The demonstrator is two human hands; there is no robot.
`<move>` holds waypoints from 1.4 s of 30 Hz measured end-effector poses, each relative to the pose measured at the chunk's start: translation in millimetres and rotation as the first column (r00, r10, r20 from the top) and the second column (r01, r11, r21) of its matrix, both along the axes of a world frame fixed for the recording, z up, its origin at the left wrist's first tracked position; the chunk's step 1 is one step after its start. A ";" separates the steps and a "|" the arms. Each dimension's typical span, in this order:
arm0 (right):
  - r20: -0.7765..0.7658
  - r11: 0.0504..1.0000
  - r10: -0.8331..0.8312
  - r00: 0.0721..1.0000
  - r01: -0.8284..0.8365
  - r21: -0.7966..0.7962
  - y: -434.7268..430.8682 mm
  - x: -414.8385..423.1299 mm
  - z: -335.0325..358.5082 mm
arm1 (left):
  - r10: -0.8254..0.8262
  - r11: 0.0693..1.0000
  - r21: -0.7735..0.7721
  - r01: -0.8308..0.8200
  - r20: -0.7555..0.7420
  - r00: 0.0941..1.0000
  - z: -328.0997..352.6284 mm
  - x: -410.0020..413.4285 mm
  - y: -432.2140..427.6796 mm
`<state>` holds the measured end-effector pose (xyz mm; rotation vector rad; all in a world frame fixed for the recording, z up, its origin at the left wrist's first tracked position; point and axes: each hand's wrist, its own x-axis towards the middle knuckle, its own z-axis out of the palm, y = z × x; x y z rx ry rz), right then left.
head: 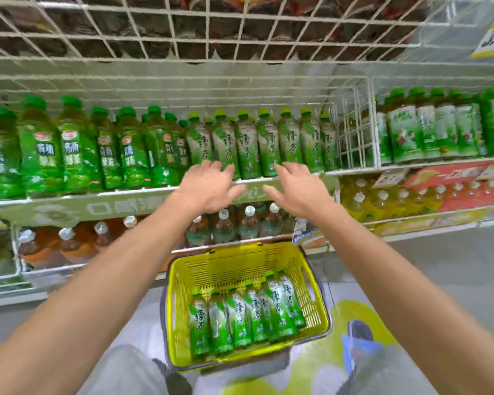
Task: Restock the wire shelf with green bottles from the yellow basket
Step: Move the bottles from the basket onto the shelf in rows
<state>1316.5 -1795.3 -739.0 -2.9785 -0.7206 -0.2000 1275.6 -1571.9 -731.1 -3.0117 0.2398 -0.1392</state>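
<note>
You are reaching your left hand [208, 186] and right hand [294, 189], both spread and empty, at the upright front row [248, 149] on the wire shelf [111, 192]; be clearing a gap there gently. The green bottles [240, 320] are lying flat in the yellow basket [177, 309] below, long axes and caps pointing toward the shelf.

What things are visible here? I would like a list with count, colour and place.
wire shelf: one, white, ahead.
yellow basket: one, yellow, on the floor.
basket bottles: about seven, green, lying in the basket.
shelf bottles: seven in front, light-green caps, shelf middle.
dark-green bottles: many, shelf left.
brown bottles: several, white caps, lower tier.
yellow bottles: several, lower right.
left hand: one, open, at the shelf front.
right hand: one, open, beside it.
</note>
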 end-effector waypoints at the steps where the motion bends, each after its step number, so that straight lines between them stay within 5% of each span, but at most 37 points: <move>1: -0.009 1.000 -0.016 1.000 0.016 0.004 -1.7 -7.6 -5.3 | -0.014 1.000 -0.003 0.014 0.010 1.000 -3.8 -4.9 0.5; 9: -0.093 0.994 -0.107 0.990 0.108 0.002 -7.7 -69.1 -67.2 | -0.033 0.999 -0.021 0.033 -0.003 0.999 -50.3 -55.5 3.3; 18: -0.319 0.983 -0.178 0.931 0.155 -0.098 -15.8 -99.8 -172.1 | -0.012 0.999 -0.053 -0.004 -0.298 0.955 -168.6 -89.7 10.4; 26: -0.510 0.964 -0.252 0.822 0.164 -0.210 -28.2 -85.5 -259.4 | 0.136 0.952 -0.127 -0.280 -0.641 0.755 -290.6 -83.6 26.3; 37: -0.473 0.980 -0.180 0.862 0.114 -0.165 -37.6 -55.0 -325.6 | 0.273 0.812 -0.136 -0.568 -0.771 0.575 -387.6 -58.1 36.3; 42: -0.467 0.992 -0.123 0.875 0.102 -0.071 -42.1 -47.6 -340.8 | 0.342 0.711 -0.182 -0.679 -0.754 0.561 -407.5 -56.7 35.1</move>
